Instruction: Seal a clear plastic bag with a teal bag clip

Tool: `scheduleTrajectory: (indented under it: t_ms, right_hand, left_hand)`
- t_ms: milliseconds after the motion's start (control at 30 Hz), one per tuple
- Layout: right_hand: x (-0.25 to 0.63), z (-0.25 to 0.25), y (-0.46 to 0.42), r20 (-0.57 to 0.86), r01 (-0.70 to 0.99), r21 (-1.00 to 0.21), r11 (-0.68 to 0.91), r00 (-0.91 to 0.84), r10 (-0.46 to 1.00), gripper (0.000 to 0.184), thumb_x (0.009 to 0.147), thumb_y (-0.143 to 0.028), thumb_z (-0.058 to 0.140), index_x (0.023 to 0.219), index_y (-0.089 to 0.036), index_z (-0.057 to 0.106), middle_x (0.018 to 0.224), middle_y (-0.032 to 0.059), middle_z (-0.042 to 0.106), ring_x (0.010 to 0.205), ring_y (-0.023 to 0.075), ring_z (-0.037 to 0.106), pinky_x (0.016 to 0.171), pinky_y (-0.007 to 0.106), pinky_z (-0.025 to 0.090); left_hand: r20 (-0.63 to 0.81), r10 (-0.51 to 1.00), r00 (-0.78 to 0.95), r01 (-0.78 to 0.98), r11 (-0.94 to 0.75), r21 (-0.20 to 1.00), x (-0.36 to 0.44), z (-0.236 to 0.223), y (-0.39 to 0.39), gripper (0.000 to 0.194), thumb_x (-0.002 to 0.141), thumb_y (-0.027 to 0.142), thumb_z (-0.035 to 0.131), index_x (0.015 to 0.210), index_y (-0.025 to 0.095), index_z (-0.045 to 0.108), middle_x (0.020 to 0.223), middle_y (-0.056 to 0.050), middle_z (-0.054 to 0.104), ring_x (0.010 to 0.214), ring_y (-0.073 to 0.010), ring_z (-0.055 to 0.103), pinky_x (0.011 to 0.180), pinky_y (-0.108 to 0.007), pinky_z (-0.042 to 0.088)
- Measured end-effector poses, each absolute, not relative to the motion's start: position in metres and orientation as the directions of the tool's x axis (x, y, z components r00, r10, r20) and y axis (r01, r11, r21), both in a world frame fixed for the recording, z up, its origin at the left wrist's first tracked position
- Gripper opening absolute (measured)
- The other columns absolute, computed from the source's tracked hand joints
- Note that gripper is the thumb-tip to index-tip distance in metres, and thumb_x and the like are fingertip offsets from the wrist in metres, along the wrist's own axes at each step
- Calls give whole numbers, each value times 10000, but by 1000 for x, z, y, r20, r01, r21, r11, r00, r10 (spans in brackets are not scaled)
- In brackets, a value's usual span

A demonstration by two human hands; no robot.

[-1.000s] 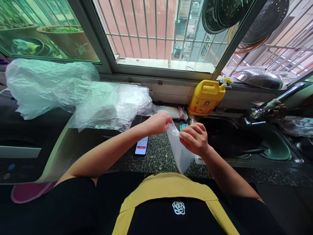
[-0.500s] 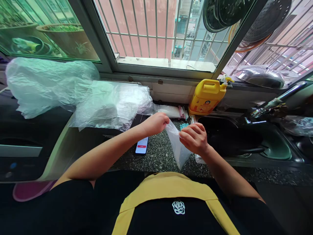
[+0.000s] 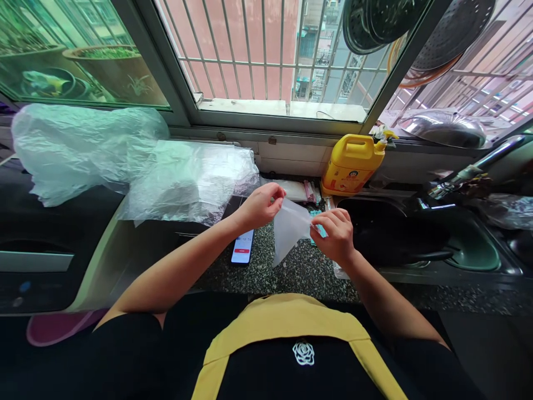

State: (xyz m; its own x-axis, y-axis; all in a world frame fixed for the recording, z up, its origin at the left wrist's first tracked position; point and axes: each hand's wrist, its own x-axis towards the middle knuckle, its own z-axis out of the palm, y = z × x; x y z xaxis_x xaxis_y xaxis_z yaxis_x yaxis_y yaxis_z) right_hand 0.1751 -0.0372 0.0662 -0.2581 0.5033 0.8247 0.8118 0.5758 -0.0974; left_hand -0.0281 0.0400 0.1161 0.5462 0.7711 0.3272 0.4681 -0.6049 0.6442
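Observation:
A small clear plastic bag (image 3: 288, 229) hangs between my two hands above the speckled stone counter (image 3: 291, 269). My left hand (image 3: 260, 204) pinches the bag's upper left corner. My right hand (image 3: 338, 235) pinches its right edge, fingers curled. The bag's lower tip points down and to the left. A phone (image 3: 243, 248) with a lit screen lies flat on the counter just below my left wrist.
A yellow jug (image 3: 352, 165) stands by the window ledge. Large crumpled plastic bags (image 3: 137, 161) lie on the left. More small bags (image 3: 295, 190) lie behind my hands. A dark sink (image 3: 420, 236) with a tap (image 3: 470, 172) sits on the right.
Both hands have lifted slightly and spread the bag's top apart. The bag has swung up, and its tip now points left rather than straight down.

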Motion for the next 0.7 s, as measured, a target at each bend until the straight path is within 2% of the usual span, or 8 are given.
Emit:
scheduleTrajectory:
  t_ms: [133,200,267,433,533,633,667,700]
  right_hand:
    - [177,66,-35,792,765,-322,557,-105,602,129,742,-115,590,707,-228,538,661,-18,623,654,157,556,698,332,418]
    - [179,68,-34,744,705,-457,542,-31,667,121,758,-133,582,691,-223,537,651,-18,608,641,152,545,669,323,418]
    - [180,70,-32,706,649,-541,535,5,708,113,764,-147,578,686,-219,539,654,-15,600,649,152,537,655,317,416]
    - [184,80,-29,637,560,-651,513,34,770,81,764,-182,568,690,-210,554,682,-6,588,663,147,523,653,316,414]
    - [184,89,-26,581,506,-712,487,35,814,74,760,-202,553,686,-207,551,681,-8,567,650,135,510,643,308,414]
    - [184,97,-22,547,464,-743,482,5,837,58,741,-212,546,684,-208,543,677,-14,556,648,127,506,647,303,420]
    - [184,99,-20,541,454,-749,483,-4,841,52,737,-213,544,685,-208,541,678,-15,555,646,124,505,651,302,422]
    - [184,101,-19,534,446,-754,483,-13,845,48,734,-211,543,686,-209,538,677,-18,552,643,120,503,653,300,424]
  left_hand:
    - [335,808,484,399,-544,738,-28,115,39,98,783,144,454,788,158,551,720,-24,605,617,-88,515,565,-220,429]
    - [323,826,462,367,-510,778,-29,114,38,92,781,164,453,775,156,545,731,-28,614,611,-85,516,561,-223,431]
    - [327,829,454,329,-497,803,-30,114,37,83,776,182,454,755,158,531,785,-42,638,650,-92,542,583,-230,448]
    - [372,803,465,261,-526,809,-36,115,34,73,778,209,463,739,170,510,837,-48,659,738,-110,578,661,-255,478]
    - [439,744,504,150,-576,804,-39,115,35,98,805,274,498,827,181,513,844,-44,651,777,-119,590,721,-272,490]
    - [508,653,562,125,-674,728,-38,117,38,361,732,368,657,1013,182,525,854,-35,638,817,-138,590,762,-284,492]
    - [517,632,577,155,-706,691,-38,119,38,393,710,376,690,1018,180,544,849,-34,636,817,-141,585,762,-285,489]
    - [518,618,591,190,-731,656,-36,120,39,345,715,372,691,976,179,576,830,-31,634,803,-140,579,752,-283,485]
